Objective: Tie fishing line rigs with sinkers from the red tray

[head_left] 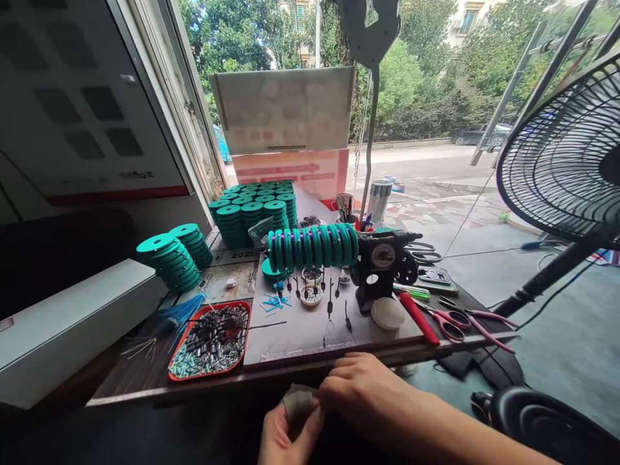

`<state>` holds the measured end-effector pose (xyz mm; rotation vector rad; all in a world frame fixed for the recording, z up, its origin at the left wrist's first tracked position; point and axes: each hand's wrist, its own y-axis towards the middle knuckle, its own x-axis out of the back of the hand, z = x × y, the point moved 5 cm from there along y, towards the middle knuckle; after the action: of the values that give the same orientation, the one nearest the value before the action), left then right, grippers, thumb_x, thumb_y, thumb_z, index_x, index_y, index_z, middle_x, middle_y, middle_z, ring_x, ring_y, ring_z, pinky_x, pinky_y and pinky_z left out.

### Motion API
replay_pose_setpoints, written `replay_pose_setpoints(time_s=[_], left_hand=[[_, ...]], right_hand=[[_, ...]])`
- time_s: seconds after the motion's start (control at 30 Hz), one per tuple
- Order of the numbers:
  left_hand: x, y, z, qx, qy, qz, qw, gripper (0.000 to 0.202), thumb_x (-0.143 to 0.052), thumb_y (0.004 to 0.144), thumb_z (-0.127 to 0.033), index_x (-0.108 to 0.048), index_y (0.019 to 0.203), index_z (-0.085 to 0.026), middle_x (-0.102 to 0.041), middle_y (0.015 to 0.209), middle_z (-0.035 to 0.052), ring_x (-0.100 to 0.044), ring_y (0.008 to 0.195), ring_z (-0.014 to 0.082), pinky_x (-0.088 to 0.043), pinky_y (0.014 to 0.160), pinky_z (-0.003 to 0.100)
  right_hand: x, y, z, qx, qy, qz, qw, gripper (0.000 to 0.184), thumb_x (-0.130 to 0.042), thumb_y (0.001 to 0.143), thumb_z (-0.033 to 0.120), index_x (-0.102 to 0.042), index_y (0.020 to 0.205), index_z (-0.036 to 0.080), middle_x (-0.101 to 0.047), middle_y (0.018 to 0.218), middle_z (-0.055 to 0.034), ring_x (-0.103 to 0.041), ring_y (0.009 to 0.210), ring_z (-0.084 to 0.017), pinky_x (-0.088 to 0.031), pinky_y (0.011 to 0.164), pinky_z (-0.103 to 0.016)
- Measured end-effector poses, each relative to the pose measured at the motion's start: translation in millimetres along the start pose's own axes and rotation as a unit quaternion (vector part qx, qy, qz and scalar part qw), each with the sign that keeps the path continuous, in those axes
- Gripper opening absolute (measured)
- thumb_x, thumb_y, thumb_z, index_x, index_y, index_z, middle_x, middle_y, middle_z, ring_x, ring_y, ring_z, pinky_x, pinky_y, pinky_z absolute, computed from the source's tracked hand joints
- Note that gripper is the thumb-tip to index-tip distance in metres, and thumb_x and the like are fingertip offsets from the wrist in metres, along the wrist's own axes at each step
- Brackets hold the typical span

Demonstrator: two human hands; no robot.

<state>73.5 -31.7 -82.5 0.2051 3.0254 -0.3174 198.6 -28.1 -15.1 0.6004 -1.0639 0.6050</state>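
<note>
My left hand (290, 433) is closed at the bottom of the head view, just in front of the table edge. Its thumb and fingers pinch a thin, crumpled greyish piece (298, 402) that looks like tissue or cloth. My right hand (361, 387) meets it from the right, fingers curled down, its fingertips hidden; what they hold, if anything, cannot be seen. Beyond both hands, a row of teal spools (312, 247) sits on the shaft of a black winding machine (380, 265). Small dark weights (330, 309) hang or lie in front of the spools.
An orange-rimmed tray (248, 323) of small metal parts stands on the left. Teal spools are stacked (252, 216) behind it, and a long white box (72, 329) lies beside it. Red-handled scissors (448, 325) and pliers (491, 323) are on the right, near a black fan (557, 161).
</note>
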Motion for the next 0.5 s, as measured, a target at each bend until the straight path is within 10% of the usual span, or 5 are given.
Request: replay_pose_setpoints(time_s=[0.23,0.5], left_hand=[[-3.3,1,7,0.020,-0.115,0.012,0.993,0.034,-0.084,0.051,-0.045,-0.067,0.053,-0.015,-0.058,0.053,-0.0008,-0.051,0.061,0.0117,-0.043,0.067,0.020],[-3.8,2,17,0.048,-0.133,0.023,0.990,0.030,-0.083,0.053,-0.042,-0.070,0.062,-0.016,-0.062,0.062,0.0016,-0.056,0.073,0.0167,-0.044,0.075,0.023]], right_hand=[[-12,-4,-14,-0.080,0.311,-0.109,0.941,0.020,-0.050,0.085,0.022,-0.064,0.075,0.012,-0.064,0.069,-0.0005,-0.055,0.061,-0.005,-0.041,0.060,-0.011],[-15,0,-16,-0.082,0.254,-0.083,0.960,0.017,-0.052,0.082,0.017,-0.065,0.073,0.013,-0.063,0.068,-0.0002,-0.053,0.061,-0.005,-0.040,0.060,-0.011]])
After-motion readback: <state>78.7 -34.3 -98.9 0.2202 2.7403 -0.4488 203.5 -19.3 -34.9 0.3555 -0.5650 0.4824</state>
